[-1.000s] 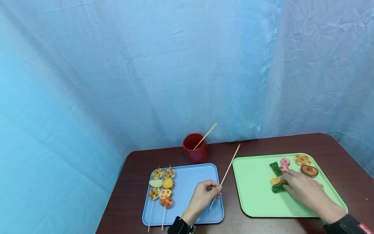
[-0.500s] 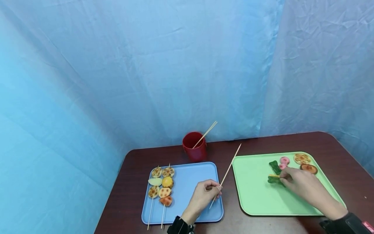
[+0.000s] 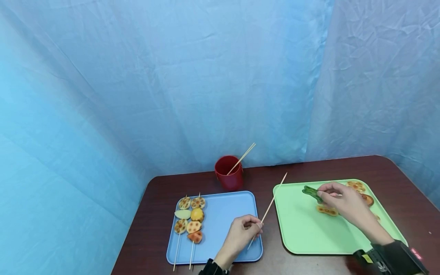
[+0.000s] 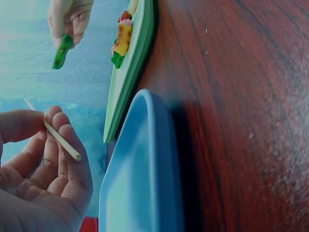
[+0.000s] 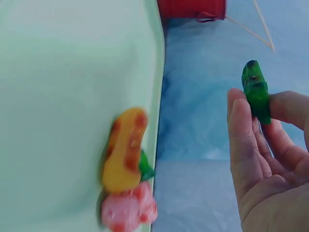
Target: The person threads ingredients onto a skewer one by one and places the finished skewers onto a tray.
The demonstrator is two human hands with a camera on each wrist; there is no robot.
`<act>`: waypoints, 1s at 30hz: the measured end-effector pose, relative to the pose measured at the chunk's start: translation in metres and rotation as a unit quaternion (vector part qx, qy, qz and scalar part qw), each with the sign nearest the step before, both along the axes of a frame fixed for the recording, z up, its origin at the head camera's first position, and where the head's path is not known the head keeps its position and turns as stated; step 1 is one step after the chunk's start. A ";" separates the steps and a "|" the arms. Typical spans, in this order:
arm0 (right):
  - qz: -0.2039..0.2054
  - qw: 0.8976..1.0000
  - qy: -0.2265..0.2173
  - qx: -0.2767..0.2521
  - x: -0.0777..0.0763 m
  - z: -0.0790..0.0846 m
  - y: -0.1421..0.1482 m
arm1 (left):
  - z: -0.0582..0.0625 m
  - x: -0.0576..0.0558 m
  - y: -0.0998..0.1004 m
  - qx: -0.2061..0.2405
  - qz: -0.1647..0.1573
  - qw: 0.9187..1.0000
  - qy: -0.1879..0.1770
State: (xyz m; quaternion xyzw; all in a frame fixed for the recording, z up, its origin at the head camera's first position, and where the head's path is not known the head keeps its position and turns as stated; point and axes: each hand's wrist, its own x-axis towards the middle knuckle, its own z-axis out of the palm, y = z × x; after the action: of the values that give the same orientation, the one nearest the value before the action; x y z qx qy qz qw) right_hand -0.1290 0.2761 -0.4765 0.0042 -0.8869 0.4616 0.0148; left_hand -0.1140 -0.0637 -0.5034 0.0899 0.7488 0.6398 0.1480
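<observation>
Over the right part of the blue tray point(image 3: 227, 208), my left hand point(image 3: 242, 235) pinches a bamboo skewer point(image 3: 275, 194) between thumb and fingers. The skewer slants up and to the right, its blunt end toward the camera in the left wrist view. My right hand point(image 3: 347, 204) holds a green pepper piece point(image 3: 311, 192) by one end, raised above the green tray point(image 3: 299, 229). Thumb and fingertips grip this pepper piece point(image 5: 256, 92) in the right wrist view. Below the hand lies a yellow browned piece point(image 3: 327, 210), with pink pieces point(image 5: 123, 212) beside it.
Two loaded skewers with lotus root slices point(image 3: 180, 226) and other food pieces lie on the blue tray's left side. Behind it stands a red cup point(image 3: 231, 181) with thin skewers point(image 3: 242, 157). A lotus slice point(image 3: 356, 186) and a brown mushroom-like slice point(image 3: 368, 199) lie at the green tray's far right.
My right hand has picked up the green pepper piece and lifted it up and left; the yellow piece stays on the tray. My left hand with the skewer has shifted slightly right and down.
</observation>
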 end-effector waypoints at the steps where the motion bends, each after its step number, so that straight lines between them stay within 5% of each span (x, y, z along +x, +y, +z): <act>1: 0.000 1.000 -0.007 -0.019 -0.001 0.001 -0.001 | 0.000 0.001 0.000 0.000 -0.001 1.000 -0.002; 7: 0.000 0.996 -0.017 -0.085 -0.008 0.009 -0.008 | 0.000 0.002 0.000 0.002 -0.008 1.000 -0.007; 19: -0.007 0.983 0.016 -0.184 -0.020 0.015 -0.023 | -0.004 0.005 0.002 -0.017 -0.038 0.998 0.038; 30: -0.008 0.980 0.032 -0.197 -0.020 0.016 -0.032 | -0.005 0.004 0.003 -0.021 -0.038 0.998 0.036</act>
State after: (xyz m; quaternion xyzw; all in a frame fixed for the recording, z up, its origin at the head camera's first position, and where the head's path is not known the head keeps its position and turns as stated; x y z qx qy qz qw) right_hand -0.1492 0.2437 -0.4605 0.0090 -0.7780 0.6264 0.0475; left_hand -0.1096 -0.0610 -0.5080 0.1380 0.7631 0.6142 0.1465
